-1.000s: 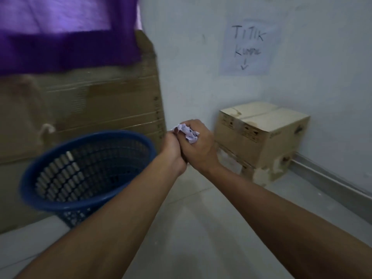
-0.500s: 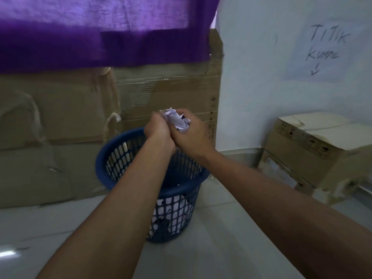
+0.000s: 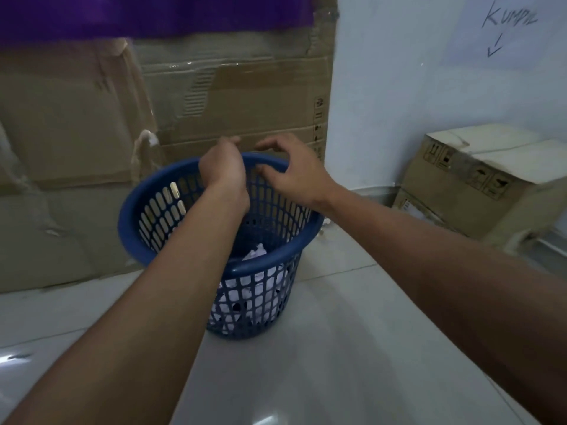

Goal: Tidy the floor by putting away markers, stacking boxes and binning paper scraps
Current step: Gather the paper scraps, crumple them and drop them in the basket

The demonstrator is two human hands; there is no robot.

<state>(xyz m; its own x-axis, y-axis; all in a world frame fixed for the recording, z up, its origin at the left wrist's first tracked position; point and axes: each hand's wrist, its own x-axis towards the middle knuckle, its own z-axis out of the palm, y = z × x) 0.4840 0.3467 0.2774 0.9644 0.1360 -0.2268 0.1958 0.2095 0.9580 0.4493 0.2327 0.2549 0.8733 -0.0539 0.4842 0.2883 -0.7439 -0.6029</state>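
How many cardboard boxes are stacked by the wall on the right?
2: the upper box sits on the lower box, right of the blue basket. More may be hidden past the frame edge.

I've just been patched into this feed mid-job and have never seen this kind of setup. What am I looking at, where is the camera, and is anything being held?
There is no machine here: these are a person's two bare arms, seen from a camera worn on the head and looking forward and down. That is the only view.

The left hand and right hand hover over the blue basket, which stands on the pale tiled floor. Both hands are open with loosely curled fingers, and neither holds anything. White crumpled paper lies inside the basket, showing through its slots.

Behind the basket, flattened cardboard leans against the wall. To the right sit stacked boxes, below a handwritten paper sign. A purple cloth hangs at the top.
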